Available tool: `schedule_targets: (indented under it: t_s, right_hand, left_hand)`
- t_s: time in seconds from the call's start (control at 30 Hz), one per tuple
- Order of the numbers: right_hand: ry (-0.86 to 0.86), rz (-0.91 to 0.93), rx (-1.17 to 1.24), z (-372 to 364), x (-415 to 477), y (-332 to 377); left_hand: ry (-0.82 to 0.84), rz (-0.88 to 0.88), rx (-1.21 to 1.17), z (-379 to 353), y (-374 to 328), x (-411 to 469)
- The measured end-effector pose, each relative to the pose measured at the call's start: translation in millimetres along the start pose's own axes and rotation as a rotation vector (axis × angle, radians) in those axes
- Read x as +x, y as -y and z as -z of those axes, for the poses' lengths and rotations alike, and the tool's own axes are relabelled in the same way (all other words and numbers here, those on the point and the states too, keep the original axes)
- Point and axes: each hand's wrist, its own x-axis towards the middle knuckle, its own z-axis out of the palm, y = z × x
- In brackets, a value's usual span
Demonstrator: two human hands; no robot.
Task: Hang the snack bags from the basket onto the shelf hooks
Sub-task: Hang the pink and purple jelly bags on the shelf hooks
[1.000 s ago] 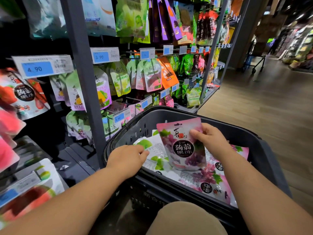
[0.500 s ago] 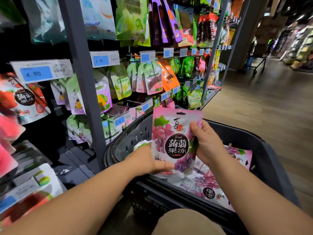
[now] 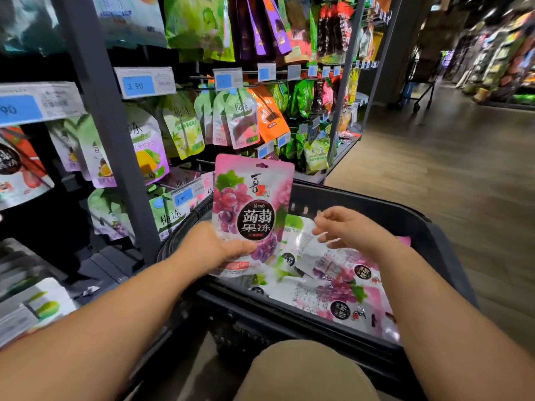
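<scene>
Held bag: A pink grape-print snack bag [image 3: 252,206] is held upright over the basket's near-left corner, hang-hole at the top, in front of the shelf's lower rows.
Left hand: The left hand [image 3: 208,250] grasps the bag by its lower left edge, thumb pressed across the front.
Right hand: The right hand [image 3: 347,230] hovers above the basket just right of the bag, its fingers [image 3: 324,219] loosely spread and grasping nothing.
Basket: A dark plastic basket [image 3: 434,241] stands beside the shelf, beyond the person's knee [image 3: 304,371].
Contents: More grape-print bags [image 3: 333,287] lie flat and overlapping inside, some face up, some showing printed backs. Motion blur makes the count uncertain.
Shelf: A grey upright [image 3: 107,125] frames rows of hooks. Green, pink and white pouches [image 3: 240,120] and an orange pouch [image 3: 267,114] hang from them, behind blue price tags [image 3: 144,82] reading 3.90.
Floor: Wood-look planks [image 3: 448,169] run down the aisle to the right.
</scene>
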Motion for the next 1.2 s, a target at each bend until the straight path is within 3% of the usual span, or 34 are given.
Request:
schedule_targets:
  t_s: [0.07,0.17,0.67,0.83,0.93,1.1,1.2]
  right_hand:
    - [0.096,-0.121,-0.323,9.8,0.7,-11.9]
    - [0.268,-0.27,-0.564,5.0,2.4,-19.4]
    - [0.328,-0.363,-1.1,-21.8,2.7,-17.7]
    - [0.429,-0.459,-0.908,-19.6,-3.1,-17.4]
    - [0.415,-0.396,-0.833,-13.3,-3.0,-18.9]
    - [0.258,-0.203,-0.773,-1.4,-3.7,-11.3]
    - [0.108,-0.158,-0.527,2.4,-1.1,-10.7]
  left_hand:
    - [-0.057,-0.019,-0.003,8.5,4.6,0.6]
    - [-0.068,-0.038,-0.053,10.6,9.3,0.3]
    - [-0.039,0.008,-0.045,8.1,13.5,0.6]
    - [-0.041,-0.002,-0.02,8.5,17.8,3.3]
    - [-0.042,-0.007,-0.005,9.3,17.6,3.1]
    - [-0.056,-0.018,0.022,8.5,15.0,1.8]
    - [-0.051,-0.019,0.023,9.0,15.3,1.7]
